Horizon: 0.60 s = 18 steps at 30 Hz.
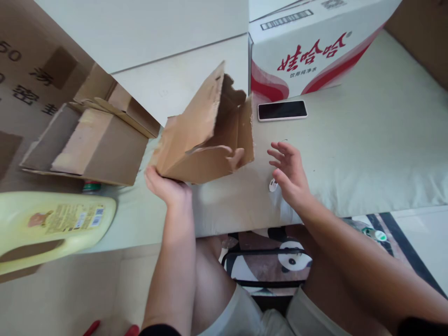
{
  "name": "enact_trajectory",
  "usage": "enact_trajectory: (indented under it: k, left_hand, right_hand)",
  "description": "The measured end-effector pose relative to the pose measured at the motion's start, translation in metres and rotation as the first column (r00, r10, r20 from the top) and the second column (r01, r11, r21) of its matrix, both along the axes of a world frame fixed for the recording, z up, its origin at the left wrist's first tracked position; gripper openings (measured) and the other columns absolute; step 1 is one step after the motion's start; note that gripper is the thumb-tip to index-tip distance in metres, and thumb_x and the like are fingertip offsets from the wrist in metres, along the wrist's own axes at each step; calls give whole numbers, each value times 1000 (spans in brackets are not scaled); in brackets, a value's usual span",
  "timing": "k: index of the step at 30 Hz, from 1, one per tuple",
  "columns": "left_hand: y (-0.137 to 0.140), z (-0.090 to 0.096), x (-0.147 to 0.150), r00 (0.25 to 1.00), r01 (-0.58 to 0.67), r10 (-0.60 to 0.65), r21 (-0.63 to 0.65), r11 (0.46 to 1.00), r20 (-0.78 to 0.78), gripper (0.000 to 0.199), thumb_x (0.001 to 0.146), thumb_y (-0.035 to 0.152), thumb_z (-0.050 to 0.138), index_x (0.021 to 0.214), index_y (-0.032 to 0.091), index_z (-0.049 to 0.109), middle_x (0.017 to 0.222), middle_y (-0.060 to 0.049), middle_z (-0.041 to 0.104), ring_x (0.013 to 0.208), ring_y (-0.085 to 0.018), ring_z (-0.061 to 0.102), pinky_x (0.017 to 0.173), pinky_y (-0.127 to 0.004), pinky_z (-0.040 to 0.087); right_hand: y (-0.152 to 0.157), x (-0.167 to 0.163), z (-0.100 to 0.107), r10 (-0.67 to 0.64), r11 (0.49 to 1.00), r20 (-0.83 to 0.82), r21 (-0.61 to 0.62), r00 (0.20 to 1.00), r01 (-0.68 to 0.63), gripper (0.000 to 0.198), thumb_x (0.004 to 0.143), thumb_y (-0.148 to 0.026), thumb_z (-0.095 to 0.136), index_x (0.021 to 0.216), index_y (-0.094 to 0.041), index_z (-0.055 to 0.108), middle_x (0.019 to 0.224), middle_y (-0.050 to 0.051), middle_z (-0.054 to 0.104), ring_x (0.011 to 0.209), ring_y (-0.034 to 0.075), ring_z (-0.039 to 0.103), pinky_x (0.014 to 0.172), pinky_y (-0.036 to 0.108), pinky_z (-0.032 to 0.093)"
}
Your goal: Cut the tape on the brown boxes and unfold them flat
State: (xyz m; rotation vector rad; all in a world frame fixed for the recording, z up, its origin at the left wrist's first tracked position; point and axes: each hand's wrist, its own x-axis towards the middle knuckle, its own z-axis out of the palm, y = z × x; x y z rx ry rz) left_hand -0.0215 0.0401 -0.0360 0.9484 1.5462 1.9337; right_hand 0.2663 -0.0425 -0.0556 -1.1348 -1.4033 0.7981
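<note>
A small brown cardboard box (pixel 189 163), its flaps rough and partly raised, is tilted above the cloth-covered surface. My left hand (pixel 168 186) grips its lower left corner from below, with some fingers hidden by the cardboard. To the right, my right hand (pixel 290 175) is held in the air with its fingers apart and nothing in it. A small white oval tag (pixel 273 185) shows just beside my right thumb. Beyond that hand lies a phone (pixel 282 110) with a dark screen.
A white and red carton (pixel 315 60) stands at the back. On the left are another open cardboard box (pixel 119 144), a large printed carton (pixel 21 93) and a yellow jug (pixel 87 221). Below the surface's front edge are a panda-patterned item (pixel 290 259) and a bottle with a white-and-green cap (pixel 380 235).
</note>
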Motion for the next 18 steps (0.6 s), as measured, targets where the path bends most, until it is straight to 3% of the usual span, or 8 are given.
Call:
enact_trajectory:
  k: [1, 3, 6, 9, 12, 15, 18]
  left_hand:
    - [-1, 4, 9, 994, -104, 100, 74, 992, 54, 19, 87, 42, 44, 82, 24, 40, 82, 1, 48, 86, -15, 56, 77, -27, 49]
    - [-4, 9, 25, 989, -131, 123, 97, 987, 81, 16, 83, 37, 50, 83, 24, 42, 83, 2, 50, 83, -14, 56, 75, -25, 48]
    - [-8, 9, 35, 1000, -28, 28, 34, 999, 6, 17, 83, 37, 55, 85, 23, 46, 85, 1, 56, 81, -13, 57, 78, -25, 49]
    - [-8, 3, 35, 996, 48, -48, -6, 999, -74, 21, 86, 41, 59, 89, 22, 51, 90, 0, 61, 84, -13, 59, 82, -25, 49]
    - [-6, -1, 33, 991, 60, -62, -20, 998, -119, 23, 88, 43, 61, 88, 21, 54, 90, -1, 63, 83, -13, 59, 83, -25, 48]
    - [-6, -3, 31, 983, 71, -80, -61, 996, -167, 20, 90, 40, 61, 87, 20, 56, 87, 0, 64, 84, -13, 59, 82, -24, 48]
    - [-6, -5, 27, 947, 93, -146, -191, 977, -287, 22, 91, 42, 61, 85, 21, 57, 84, 0, 65, 82, -14, 60, 81, -25, 48]
  right_hand:
    - [0, 0, 1, 1, 1000, 17, -6, 1000, -1, 62, 97, -60, 51, 150, -34, 35, 160, 14, 45, 143, 30, 52, 108, 51, 50]
    - [0, -1, 5, 24, 999, 76, -33, 997, -22, 59, 95, -61, 52, 146, -32, 43, 158, 14, 49, 144, 30, 50, 110, 52, 49]
    - [1, -1, 11, 100, 995, 238, -24, 966, -97, 43, 94, -57, 54, 125, -29, 63, 145, 12, 63, 140, 32, 54, 117, 57, 40]
    - [1, 0, 13, 141, 986, 386, 23, 912, -163, 34, 93, -54, 56, 107, -27, 71, 133, 10, 70, 137, 34, 56, 123, 61, 28]
    - [2, -1, 11, 208, 972, 439, 7, 874, -234, 39, 89, -57, 61, 109, -25, 71, 126, 12, 73, 133, 36, 59, 117, 61, 36]
    - [2, -4, 9, 204, 978, 488, -57, 848, -202, 27, 90, -49, 57, 89, -25, 68, 89, 8, 76, 96, 30, 72, 111, 57, 43]
    - [3, -7, 11, 82, 991, 478, -128, 875, -22, 20, 90, -42, 54, 85, -26, 64, 63, 1, 65, 67, 23, 66, 100, 50, 49]
